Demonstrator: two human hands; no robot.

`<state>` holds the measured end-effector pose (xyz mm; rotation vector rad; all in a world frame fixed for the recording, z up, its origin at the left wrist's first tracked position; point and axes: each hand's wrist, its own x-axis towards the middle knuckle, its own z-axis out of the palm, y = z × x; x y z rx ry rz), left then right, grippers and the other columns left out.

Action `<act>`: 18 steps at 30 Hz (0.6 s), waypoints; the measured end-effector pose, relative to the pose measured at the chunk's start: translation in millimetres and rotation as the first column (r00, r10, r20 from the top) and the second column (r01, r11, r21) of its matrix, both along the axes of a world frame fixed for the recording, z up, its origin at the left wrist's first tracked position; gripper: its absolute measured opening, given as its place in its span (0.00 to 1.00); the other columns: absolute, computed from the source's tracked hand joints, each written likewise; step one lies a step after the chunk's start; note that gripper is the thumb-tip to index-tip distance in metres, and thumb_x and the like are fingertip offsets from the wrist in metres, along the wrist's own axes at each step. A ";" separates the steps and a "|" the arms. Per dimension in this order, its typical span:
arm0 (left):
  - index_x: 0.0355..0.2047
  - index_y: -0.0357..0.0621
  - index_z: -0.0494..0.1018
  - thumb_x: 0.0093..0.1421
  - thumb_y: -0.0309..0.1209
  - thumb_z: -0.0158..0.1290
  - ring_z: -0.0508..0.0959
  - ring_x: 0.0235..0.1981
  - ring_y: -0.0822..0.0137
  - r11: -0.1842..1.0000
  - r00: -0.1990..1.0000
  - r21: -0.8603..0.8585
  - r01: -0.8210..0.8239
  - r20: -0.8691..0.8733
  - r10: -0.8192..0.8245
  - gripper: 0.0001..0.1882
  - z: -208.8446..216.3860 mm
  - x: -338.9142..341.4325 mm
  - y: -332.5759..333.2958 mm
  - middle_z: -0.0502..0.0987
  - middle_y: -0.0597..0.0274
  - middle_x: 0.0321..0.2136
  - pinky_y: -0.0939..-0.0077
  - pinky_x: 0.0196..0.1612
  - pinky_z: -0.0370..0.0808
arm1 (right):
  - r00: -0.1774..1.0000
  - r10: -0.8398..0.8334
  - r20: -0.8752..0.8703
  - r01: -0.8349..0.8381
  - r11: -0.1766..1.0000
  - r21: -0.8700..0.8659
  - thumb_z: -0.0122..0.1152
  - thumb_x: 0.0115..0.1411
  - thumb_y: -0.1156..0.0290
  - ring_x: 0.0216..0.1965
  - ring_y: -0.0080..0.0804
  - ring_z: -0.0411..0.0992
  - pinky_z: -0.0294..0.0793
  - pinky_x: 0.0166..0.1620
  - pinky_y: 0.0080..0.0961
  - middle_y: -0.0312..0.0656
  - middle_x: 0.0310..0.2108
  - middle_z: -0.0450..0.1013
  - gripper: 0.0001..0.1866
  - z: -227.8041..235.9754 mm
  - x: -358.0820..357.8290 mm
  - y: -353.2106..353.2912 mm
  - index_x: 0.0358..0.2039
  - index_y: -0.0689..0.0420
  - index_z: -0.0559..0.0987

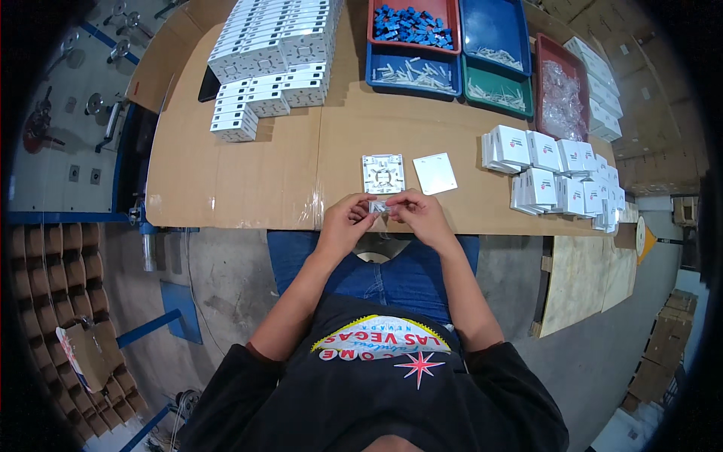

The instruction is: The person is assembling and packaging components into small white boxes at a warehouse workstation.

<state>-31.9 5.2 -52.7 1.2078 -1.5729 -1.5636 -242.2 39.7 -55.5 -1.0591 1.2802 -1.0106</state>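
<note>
Watching from afar, I judged the work partway: the square white frame (383, 174) and the flat white plate (435, 174) lay apart on the counter (248, 181), not yet joined. The small whitish piece (379, 206), too small to identify, was between my left hand (348, 222) and right hand (420, 217), just nearer me than the frame. Each grip was narrow, fingertips pinching that piece.

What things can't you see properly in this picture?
Small whitish thing between left hand and right hand: head view, too small, and both hands partly cover it.
White stack: head view, cut off by the upper edge.
Dark thing: head view, partly hidden by the white stack.
</note>
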 end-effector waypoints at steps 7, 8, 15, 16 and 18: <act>0.46 0.40 0.81 0.59 0.21 0.64 0.78 0.31 0.70 0.954 0.994 -0.298 -0.026 0.095 0.057 0.14 11.9 -9.9 -22.3 0.78 0.59 0.33 0.78 0.35 0.78 | 0.995 -0.076 -0.071 0.061 0.980 -0.187 0.64 0.62 0.85 0.41 0.27 0.78 0.81 0.49 0.23 0.40 0.43 0.76 0.10 10.1 4.0 -14.3 0.44 0.66 0.81; 0.46 0.41 0.81 0.58 0.21 0.64 0.78 0.32 0.69 0.929 0.989 -0.370 -0.012 0.131 0.065 0.14 12.5 -12.0 -27.8 0.78 0.59 0.33 0.77 0.37 0.77 | 0.983 -0.082 -0.166 0.049 0.980 -0.192 0.64 0.62 0.84 0.42 0.27 0.78 0.80 0.49 0.22 0.40 0.41 0.76 0.09 13.8 3.4 -19.1 0.44 0.65 0.82; 0.44 0.44 0.83 0.56 0.28 0.65 0.77 0.37 0.57 0.761 0.927 -0.643 0.092 0.333 0.170 0.14 -0.5 -21.6 -55.9 0.79 0.59 0.35 0.65 0.43 0.75 | 0.724 -0.260 -0.638 -0.055 0.902 -0.429 0.65 0.61 0.77 0.36 0.35 0.78 0.78 0.39 0.29 0.41 0.36 0.78 0.08 6.6 4.8 -38.1 0.41 0.58 0.83; 0.44 0.44 0.83 0.56 0.28 0.65 0.77 0.37 0.57 0.759 0.928 -0.644 0.095 0.334 0.167 0.14 -3.3 -21.3 -56.8 0.79 0.59 0.35 0.65 0.43 0.75 | 0.724 -0.263 -0.637 -0.052 0.901 -0.431 0.65 0.61 0.77 0.36 0.35 0.78 0.78 0.39 0.29 0.41 0.36 0.78 0.08 5.0 5.7 -38.7 0.41 0.58 0.83; 0.43 0.49 0.84 0.56 0.32 0.65 0.76 0.41 0.58 0.786 0.926 -0.614 0.071 0.332 0.176 0.13 -5.6 -20.4 -55.0 0.79 0.64 0.37 0.62 0.46 0.71 | 0.696 -0.321 -0.642 -0.064 0.863 -0.501 0.66 0.59 0.75 0.36 0.42 0.76 0.77 0.39 0.35 0.40 0.36 0.78 0.06 3.1 7.3 -37.9 0.38 0.55 0.83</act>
